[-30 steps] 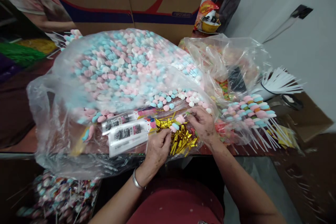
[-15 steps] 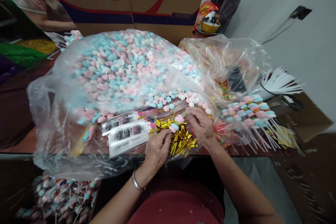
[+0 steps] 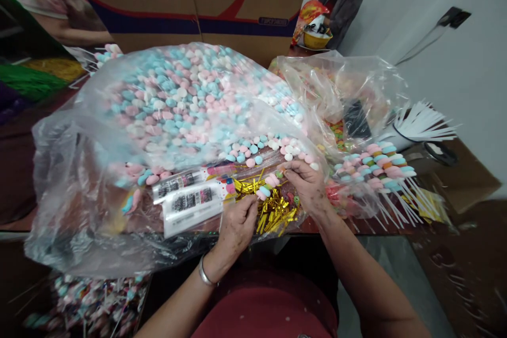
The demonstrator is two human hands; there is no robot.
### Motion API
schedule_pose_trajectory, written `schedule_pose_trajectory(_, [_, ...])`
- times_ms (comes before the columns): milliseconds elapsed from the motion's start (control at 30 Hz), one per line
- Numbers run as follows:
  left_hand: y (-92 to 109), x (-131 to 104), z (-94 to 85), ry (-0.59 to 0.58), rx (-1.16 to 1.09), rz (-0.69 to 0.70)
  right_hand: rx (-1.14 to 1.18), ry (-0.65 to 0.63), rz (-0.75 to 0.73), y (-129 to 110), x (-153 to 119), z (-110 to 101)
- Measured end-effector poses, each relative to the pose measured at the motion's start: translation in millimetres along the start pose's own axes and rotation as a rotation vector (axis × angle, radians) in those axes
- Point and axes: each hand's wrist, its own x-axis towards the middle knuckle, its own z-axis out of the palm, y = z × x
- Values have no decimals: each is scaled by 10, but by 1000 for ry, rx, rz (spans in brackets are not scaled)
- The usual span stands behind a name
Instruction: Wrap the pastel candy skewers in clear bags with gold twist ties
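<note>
My left hand (image 3: 240, 222) is closed in a pinch at the lower end of a candy skewer (image 3: 271, 181). Pink, blue and green pieces are lined up along it. At its upper end, the fingertips of my right hand (image 3: 307, 185) pinch a small orange-and-green candy (image 3: 280, 171). The stick itself is hidden by the candies and my left fingers. Shiny gold tinsel strips (image 3: 275, 214) lie just beneath the skewer. Left of my hands rest printed clear wrappers (image 3: 194, 198). Loose marshmallows (image 3: 250, 162) are scattered just beyond them.
A large clear bag of marshmallows (image 3: 186, 95) fills the table's middle. Finished-looking skewers (image 3: 380, 166) lie right, near white sticks (image 3: 423, 124) in a container. A cardboard box (image 3: 190, 5) stands behind. Two other people are at the back. More candy sticks (image 3: 99, 298) sit below left.
My right hand has shifted slightly, and the small orange-and-green candy now shows at the skewer's upper end. My left hand stays put. The bag's left edge has spread outward to the left.
</note>
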Motion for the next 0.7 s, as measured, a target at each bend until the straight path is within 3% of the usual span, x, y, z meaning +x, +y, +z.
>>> schedule_pose_trajectory(167, [-5, -7, 7, 0, -9, -6, -31, -140, -60, 6, -8, -26])
schedule_pose_trajectory(367, [-28, -17, -7, -43, -32, -31, 149, -244, 116, -21, -27, -6])
schedule_pose_trajectory(700, [-40, -17, -31, -127, -114, -156, 41, -390, 87, -84, 33, -44])
